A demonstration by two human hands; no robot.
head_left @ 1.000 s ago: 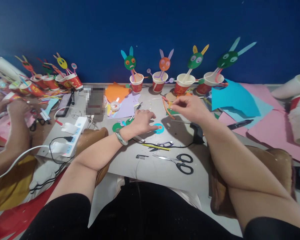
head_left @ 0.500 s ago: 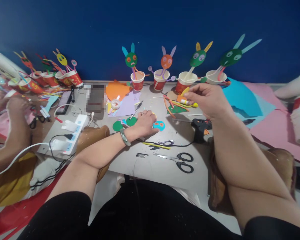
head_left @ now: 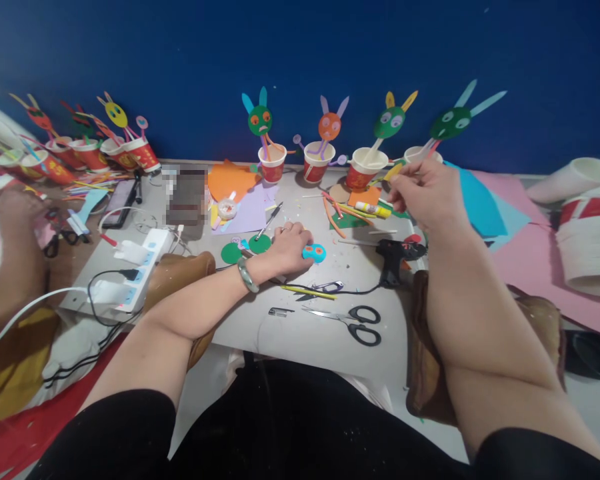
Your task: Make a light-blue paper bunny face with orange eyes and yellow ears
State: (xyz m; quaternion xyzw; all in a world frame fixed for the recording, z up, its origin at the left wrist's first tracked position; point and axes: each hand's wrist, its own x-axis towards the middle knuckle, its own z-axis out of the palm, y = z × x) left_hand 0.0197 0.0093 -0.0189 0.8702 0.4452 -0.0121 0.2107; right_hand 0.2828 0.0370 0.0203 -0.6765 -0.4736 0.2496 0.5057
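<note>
My left hand (head_left: 294, 248), with a green bangle (head_left: 249, 275) on its wrist, is low over the table. Its thumb and fingers are closed on the left edge of a blue paper disc (head_left: 319, 252) with orange eyes. Raised to the right, my right hand (head_left: 427, 195) pinches a small yellow paper piece (head_left: 394, 173), partly covered by the fingers. Two green paper discs (head_left: 231, 253) lie left of my left hand, near a pen (head_left: 269, 221). A glue stick (head_left: 373, 209) lies among paper strips, left of my right hand.
A black glue gun (head_left: 391, 260) lies below my right hand, its cord crossing the table. Scissors (head_left: 364, 324) lie in front. Paper cups (head_left: 318, 170) with paper figures line the back wall. A power strip (head_left: 143, 273) and another person's arm (head_left: 17, 253) are at left.
My right hand has shifted slightly right relative to the cups, still pinching the yellow piece. My left hand stays at the blue disc. The view has turned a little.
</note>
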